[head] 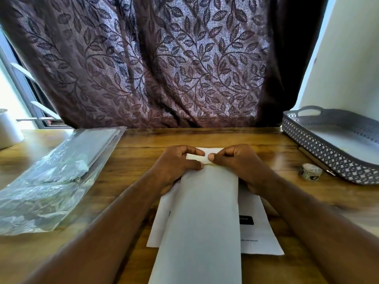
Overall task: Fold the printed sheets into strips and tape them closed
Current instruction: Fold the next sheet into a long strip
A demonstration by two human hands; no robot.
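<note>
At the far left edge of the worktop [143, 140] a white cylinder [8, 128] is cut off by the frame, and I can't say whether it is a roll or a cup. Next to it, a crinkled clear plastic bag [51, 177] glares so much that I can only guess at pale sheets inside. In the middle, the left hand [176, 167] has its fingers [194, 150] curled over the far end of the folded strip [203, 212], thumb and forefinger clamped on the paper. The strip runs from the near edge of the worktop out toward the middle and lies on top of a flat printed sheet [258, 228]. That is where I see the risk. The lower sheet is loose, so any sideways pull at the far end could slide the strip over it and skew the crease. If either pinch lets go early, the fold may spring open. The right hand [235, 162] meets the left at the same end, with its fingers [217, 158] pressed together on the small turned-over flap. A faint yellowish line runs between the two thumbs. It might be tape or only a shadowed edge, and I can't tell which. The palms hide the strip's corners, and its near end runs out of view. The print on the lower sheet is too blurred to read. Toward the right edge, well apart from the hands, sits a small tape roll [310, 171]. Reaching for it would mean freeing one hand. Behind it, a grey lattice tray [320, 152] is cut off at the right.
</note>
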